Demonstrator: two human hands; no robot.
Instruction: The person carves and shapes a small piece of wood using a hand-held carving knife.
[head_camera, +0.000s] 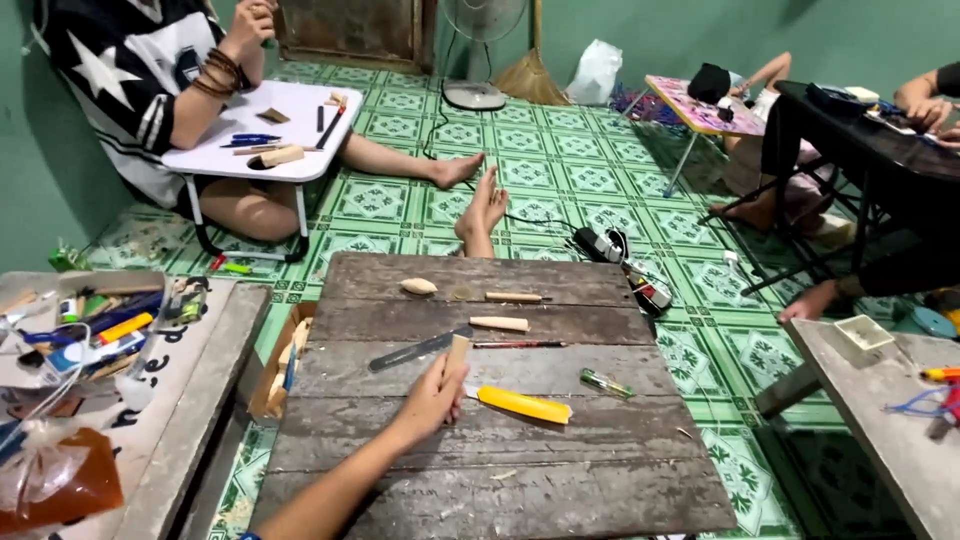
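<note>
My left hand (430, 398) reaches in from the lower left over a low table of weathered wooden planks (560, 470). Its fingers are closed around a small pale wooden block (457, 352), held upright on the planks. A grey metal ruler (415, 349) lies just left of the block. A yellow-handled cutter (523, 404) lies just right of the hand. Farther back lie a thin red pencil (520, 344), two short wooden sticks (498, 323) (513, 296) and an oval wooden piece (418, 286). My right hand is out of view.
A small green tube (606, 383) lies at the table's right. A cardboard box (277, 372) stands at its left, beside a cluttered bench (190, 400). A person sits behind a white lap table (262, 140). Other people sit at a black table (890, 150). Cables cross the green tiled floor (560, 160).
</note>
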